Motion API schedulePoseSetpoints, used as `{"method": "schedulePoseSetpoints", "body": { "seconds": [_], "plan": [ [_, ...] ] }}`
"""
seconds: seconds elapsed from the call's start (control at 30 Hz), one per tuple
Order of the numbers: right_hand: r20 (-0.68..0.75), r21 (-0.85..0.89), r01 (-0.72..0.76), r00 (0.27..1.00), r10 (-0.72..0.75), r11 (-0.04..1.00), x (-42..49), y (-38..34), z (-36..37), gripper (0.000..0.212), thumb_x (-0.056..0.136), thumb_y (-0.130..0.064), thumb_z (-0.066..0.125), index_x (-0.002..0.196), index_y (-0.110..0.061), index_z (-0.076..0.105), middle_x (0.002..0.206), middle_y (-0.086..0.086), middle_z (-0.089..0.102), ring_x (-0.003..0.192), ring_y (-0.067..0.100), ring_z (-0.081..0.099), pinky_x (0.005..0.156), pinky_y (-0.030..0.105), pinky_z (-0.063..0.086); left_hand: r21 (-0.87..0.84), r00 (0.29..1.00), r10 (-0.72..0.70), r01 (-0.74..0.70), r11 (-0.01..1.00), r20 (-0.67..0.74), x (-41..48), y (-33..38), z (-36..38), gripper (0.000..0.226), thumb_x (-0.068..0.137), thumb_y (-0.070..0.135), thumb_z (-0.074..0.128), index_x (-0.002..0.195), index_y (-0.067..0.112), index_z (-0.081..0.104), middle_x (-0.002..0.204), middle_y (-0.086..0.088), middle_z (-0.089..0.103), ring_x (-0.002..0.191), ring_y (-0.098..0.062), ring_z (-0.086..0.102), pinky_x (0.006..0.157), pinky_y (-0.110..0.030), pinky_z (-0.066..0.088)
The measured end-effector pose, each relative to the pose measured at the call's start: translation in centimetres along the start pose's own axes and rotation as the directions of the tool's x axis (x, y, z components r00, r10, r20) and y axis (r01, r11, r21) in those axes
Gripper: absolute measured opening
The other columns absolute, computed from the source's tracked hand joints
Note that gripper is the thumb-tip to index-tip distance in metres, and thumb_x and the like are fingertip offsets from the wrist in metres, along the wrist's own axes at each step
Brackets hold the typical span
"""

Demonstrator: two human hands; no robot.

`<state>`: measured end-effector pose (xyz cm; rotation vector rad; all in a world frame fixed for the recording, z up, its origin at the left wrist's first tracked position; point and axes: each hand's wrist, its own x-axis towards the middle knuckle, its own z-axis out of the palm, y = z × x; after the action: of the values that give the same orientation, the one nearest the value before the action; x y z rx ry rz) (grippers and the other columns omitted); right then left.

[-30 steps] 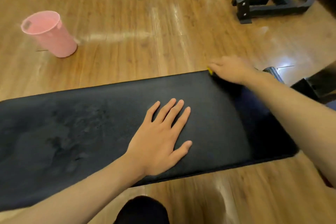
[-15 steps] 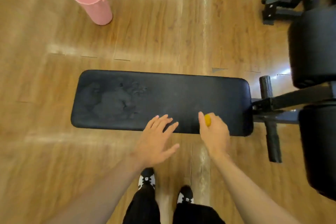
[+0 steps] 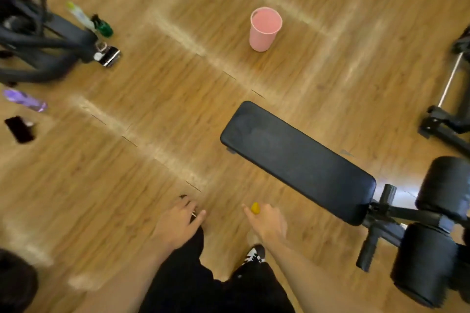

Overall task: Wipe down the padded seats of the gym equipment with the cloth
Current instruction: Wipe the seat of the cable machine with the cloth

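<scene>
Presently, the yellow cloth [image 3: 255, 208] is gripped in the curled fingers of the right hand [image 3: 267, 220], clear of the black padded seat [image 3: 297, 162] and near its front edge. The left hand [image 3: 178, 221] is held empty, its fingers loosely spread. A pink cup [image 3: 265, 29] stands on the floor [image 3: 152, 114] beyond the seat. Any label on the purple bottle [image 3: 25, 99] is too blurred to be read.

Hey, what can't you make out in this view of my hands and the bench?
Head view:
cloth: only a yellow tip shows; the right hand curls round the rest.
purple bottle: motion blur, label unreadable.
black machine: cut off by the left edge.
bench pad: blur hides whether it is clean.
</scene>
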<state>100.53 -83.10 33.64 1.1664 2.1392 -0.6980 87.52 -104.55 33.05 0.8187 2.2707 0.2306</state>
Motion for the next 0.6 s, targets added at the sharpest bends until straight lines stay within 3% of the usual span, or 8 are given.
{"method": "schedulePoseSetpoints", "body": {
  "seconds": [0.13, 0.27, 0.33, 0.4, 0.47, 0.57, 0.6],
  "plan": [
    [-0.033, -0.035, 0.021, 0.999, -0.023, 0.999, 1.5, -6.1, -1.6, 0.055, 0.086, -0.077, 0.039, 0.071, -0.027, 0.057, 0.082, -0.004, 0.065, 0.078, 0.019, 0.063, 0.072, 0.034, 0.056, -0.126, 0.993, -0.114, 0.111, 0.986, -0.018, -0.6, -6.1, -4.8, 0.083, 0.086, 0.071, 0.004, 0.132, 0.024, 0.054, 0.129, 0.004, 0.057, 0.107, -0.017, 0.060, 0.088, -0.035, 0.051],
    [-0.076, 0.048, -0.039, 0.996, 0.043, 0.998, 3.8, -11.5, -3.4, 0.049, 0.091, -0.061, 0.048, 0.083, -0.017, 0.067, 0.089, 0.004, 0.070, 0.084, 0.025, 0.066, 0.075, 0.036, 0.055, -0.216, 0.985, -0.167, 0.155, 0.964, -0.039, 1.9, -10.7, -8.3, 0.043, 0.105, 0.051, 0.038, 0.130, 0.023, 0.058, 0.123, 0.002, 0.064, 0.105, -0.017, 0.063, 0.081, -0.032, 0.050],
    [-0.072, 0.061, -0.039, 0.996, 0.043, 0.997, 4.7, -14.1, -4.0, 0.044, 0.093, -0.057, 0.047, 0.072, -0.021, 0.061, 0.083, 0.003, 0.066, 0.085, 0.026, 0.066, 0.074, 0.035, 0.053, -0.280, 0.977, -0.211, 0.203, 0.938, -0.001, 3.9, -12.3, -10.1, 0.033, 0.107, 0.042, 0.042, 0.124, 0.021, 0.061, 0.116, 0.001, 0.067, 0.102, -0.017, 0.062, 0.081, -0.030, 0.047],
    [-0.105, 0.009, 0.013, 0.994, -0.012, 1.000, 5.8, -16.7, -4.4, 0.052, 0.093, -0.063, 0.043, 0.061, -0.022, 0.049, 0.074, -0.002, 0.059, 0.077, 0.022, 0.063, 0.068, 0.034, 0.050, -0.373, 0.965, -0.260, 0.255, 0.892, 0.038, 6.2, -13.3, -12.1, 0.026, 0.107, 0.038, 0.045, 0.113, 0.020, 0.063, 0.105, 0.001, 0.067, 0.097, -0.017, 0.061, 0.078, -0.029, 0.042],
    [-0.135, 0.007, 0.055, 0.989, -0.053, 0.998, 7.9, -19.2, -5.3, 0.056, 0.091, -0.071, 0.041, 0.063, -0.023, 0.051, 0.074, -0.003, 0.061, 0.076, 0.019, 0.064, 0.066, 0.033, 0.049, -0.461, 0.944, -0.316, 0.322, 0.827, 0.093, 9.0, -14.2, -14.4, 0.020, 0.107, 0.035, 0.045, 0.101, 0.025, 0.062, 0.092, 0.006, 0.063, 0.095, -0.019, 0.061, 0.075, -0.030, 0.042],
    [-0.101, 0.109, 0.026, 0.995, -0.015, 0.994, 12.4, -22.8, -7.8, 0.059, 0.087, -0.077, 0.040, 0.084, -0.022, 0.059, 0.088, -0.003, 0.066, 0.086, 0.020, 0.065, 0.069, 0.034, 0.050, -0.466, 0.929, -0.357, 0.361, 0.808, 0.101, 14.2, -15.3, -18.8, 0.017, 0.107, 0.032, 0.046, 0.098, 0.027, 0.060, 0.102, 0.005, 0.060, 0.104, -0.019, 0.057, 0.089, -0.033, 0.043],
    [-0.091, 0.145, -0.006, 0.996, 0.019, 0.989, 14.0, -23.8, -8.9, 0.059, 0.084, -0.079, 0.039, 0.082, -0.023, 0.056, 0.086, -0.004, 0.065, 0.084, 0.020, 0.064, 0.069, 0.036, 0.053, -0.461, 0.926, -0.362, 0.368, 0.807, 0.107, 16.1, -15.7, -20.6, 0.017, 0.107, 0.030, 0.047, 0.096, 0.028, 0.059, 0.103, 0.006, 0.059, 0.104, -0.017, 0.055, 0.090, -0.033, 0.041]
  ]
}}
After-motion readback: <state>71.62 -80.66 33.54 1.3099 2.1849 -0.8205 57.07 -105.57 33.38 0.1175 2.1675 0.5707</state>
